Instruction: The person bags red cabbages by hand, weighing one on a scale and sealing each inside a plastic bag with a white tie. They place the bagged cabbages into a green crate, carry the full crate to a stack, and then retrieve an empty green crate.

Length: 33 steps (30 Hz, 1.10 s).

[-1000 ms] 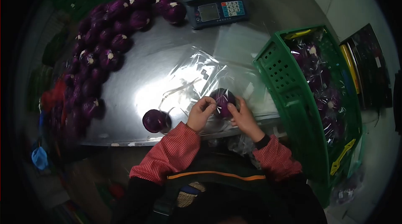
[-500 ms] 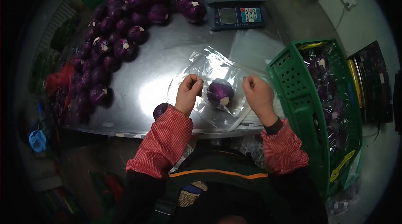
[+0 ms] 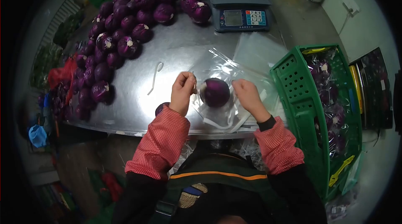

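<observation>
A red cabbage point(image 3: 217, 92) lies between my hands, over a clear plastic bag point(image 3: 213, 66), its pale stem end towards the left. My left hand point(image 3: 183, 91) is closed in a pinch on the bag's left side, beside the stem. On the other side, my right hand point(image 3: 248, 93) pinches the bag with thumb and fingers, close to the cabbage. A thin white strip point(image 3: 156, 77) rests on the metal table to the left of the bag. Part of another cabbage point(image 3: 160, 108) shows behind my left forearm.
Many red cabbages point(image 3: 127, 46) are heaped along the table's left and back. A weighing scale point(image 3: 240, 15) stands at the back, flat clear bags point(image 3: 257, 50) in front of it. At right, a green crate point(image 3: 296, 98) holds bagged cabbages. The metal table point(image 3: 138, 117) has a curved front edge.
The cabbage has turned, its stem end going from lower right to left. Both hands have shifted slightly left. A white strip now lies on the table where none showed before.
</observation>
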### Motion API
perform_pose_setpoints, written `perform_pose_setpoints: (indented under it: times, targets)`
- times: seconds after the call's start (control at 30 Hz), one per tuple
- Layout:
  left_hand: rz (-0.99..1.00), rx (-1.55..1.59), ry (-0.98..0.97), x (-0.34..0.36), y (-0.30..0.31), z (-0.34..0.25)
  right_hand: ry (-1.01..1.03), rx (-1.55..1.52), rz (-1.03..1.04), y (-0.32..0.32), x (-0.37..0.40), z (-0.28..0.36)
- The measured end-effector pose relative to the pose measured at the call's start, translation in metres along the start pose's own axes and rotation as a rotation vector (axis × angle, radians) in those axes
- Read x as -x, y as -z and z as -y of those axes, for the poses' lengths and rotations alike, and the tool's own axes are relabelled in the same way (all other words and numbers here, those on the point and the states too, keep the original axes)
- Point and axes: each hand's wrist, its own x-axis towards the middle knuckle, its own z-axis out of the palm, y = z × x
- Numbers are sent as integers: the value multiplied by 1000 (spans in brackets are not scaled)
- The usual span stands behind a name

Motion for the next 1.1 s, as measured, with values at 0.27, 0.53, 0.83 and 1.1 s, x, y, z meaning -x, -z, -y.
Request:
perform_pose_setpoints:
  times: [0.27,0.53,0.83,1.1]
  targets:
    - [352,-57,-83,56,-31,-11,-92,-193,-17,6,72,-48]
    - [-86,120,806,140,14,62,-5,-87,-33,-10,120,-72]
    - [-169,177,622,156,2,62,-189,-181,-18,-7,122,-84]
    - [-184,168,630,175,7,31,150,416,-143,33,135,-5]
